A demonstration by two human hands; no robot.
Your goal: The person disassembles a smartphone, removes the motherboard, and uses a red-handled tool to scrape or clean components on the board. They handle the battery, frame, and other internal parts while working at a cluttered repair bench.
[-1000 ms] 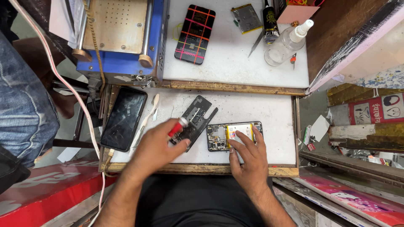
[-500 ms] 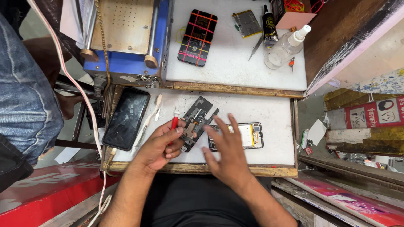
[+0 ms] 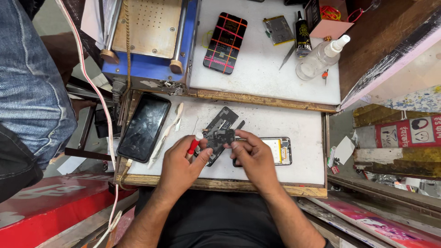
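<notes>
Your left hand is gripping a red-handled screwdriver, fingers curled shut around it. Your right hand is pinching a small dark phone part between fingertips, just above the white work mat, beside the opened phone.

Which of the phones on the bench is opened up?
The one by the right hand: the open phone shows its yellowish inside. The black phone at left and the striped phone on the upper board lie closed.
</notes>
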